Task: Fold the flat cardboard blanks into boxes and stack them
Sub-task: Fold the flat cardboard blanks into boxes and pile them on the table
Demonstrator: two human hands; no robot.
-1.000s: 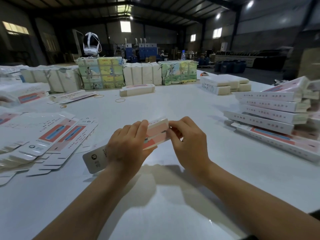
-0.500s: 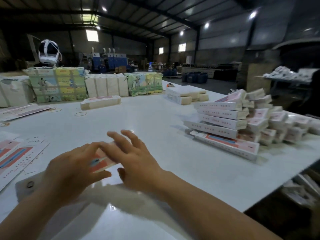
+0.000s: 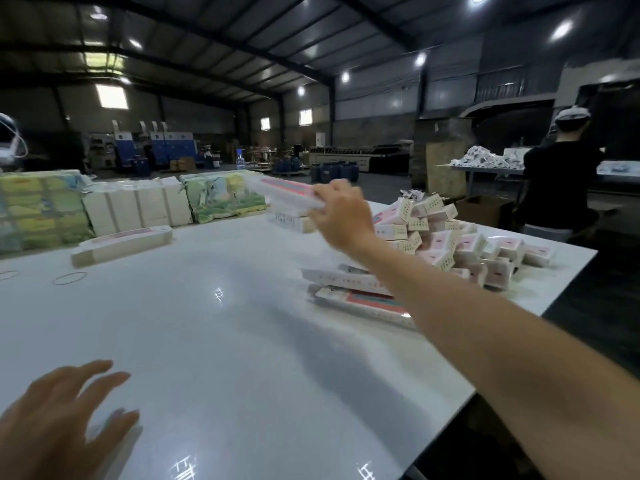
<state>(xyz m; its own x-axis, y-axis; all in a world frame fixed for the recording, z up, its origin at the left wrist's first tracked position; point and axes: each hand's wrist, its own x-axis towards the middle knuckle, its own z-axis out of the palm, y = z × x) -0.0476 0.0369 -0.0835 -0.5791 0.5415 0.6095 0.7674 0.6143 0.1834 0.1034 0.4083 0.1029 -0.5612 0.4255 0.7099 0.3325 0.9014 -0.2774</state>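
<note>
head view: right hand holds folded box above stack

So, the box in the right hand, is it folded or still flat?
Folded: the box shows a top face and a side wall where the right hand grips it.

Motion blur smears the folded box held by the right hand at upper centre; its print is unreadable. The right forearm hides part of the box stack. The lower-left frame edge cuts off the left hand.
</note>
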